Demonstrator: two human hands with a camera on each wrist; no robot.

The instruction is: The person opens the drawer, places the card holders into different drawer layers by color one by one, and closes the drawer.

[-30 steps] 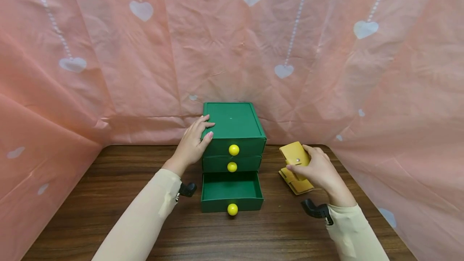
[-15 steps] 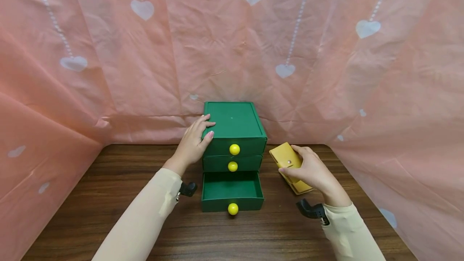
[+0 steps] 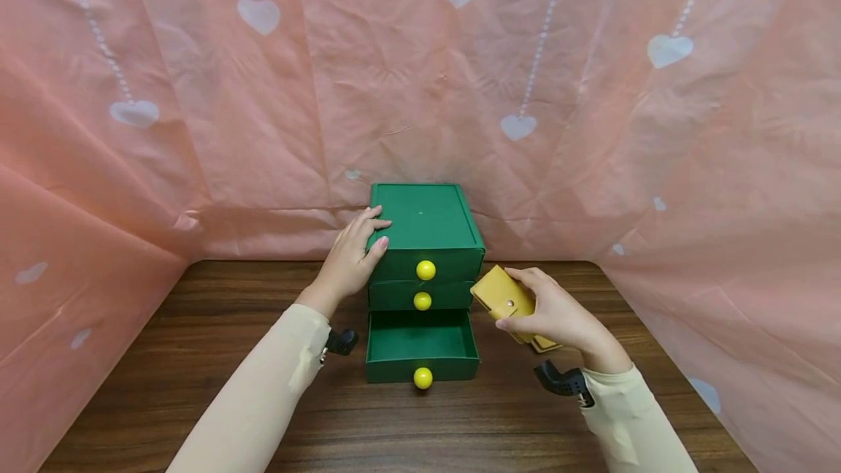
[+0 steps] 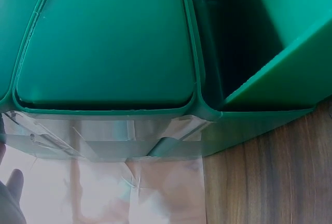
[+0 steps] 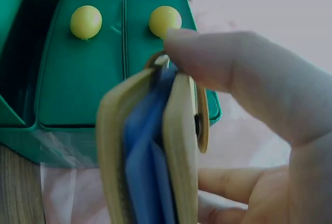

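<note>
A green drawer cabinet [image 3: 430, 221] with yellow round knobs stands on the wooden table. Its bottom drawer [image 3: 394, 371] is pulled out with nothing seen inside; the upper two are closed. My left hand [image 3: 347, 260] rests on the cabinet's upper left edge, fingers spread over the top. To the cabinet's right, my right hand [image 3: 558, 314] holds a yellow snap-button wallet [image 3: 501, 293] between thumb and fingers. Blue inner sleeves [image 5: 145, 156] show in its open side in the right wrist view. A second yellow item [image 3: 545, 346] lies on the table beneath, mostly hidden by the hand and wallet.
A pink curtain [image 3: 407, 79] with white hearts hangs behind and at both sides of the table [image 3: 394, 429]. Black wrist-camera mounts [image 3: 563, 379] sit at both wrists. The open drawer juts toward the table's front.
My right hand has carried the wallet leftward, off the other yellow item and closer to the cabinet. My left hand stays on the cabinet.
</note>
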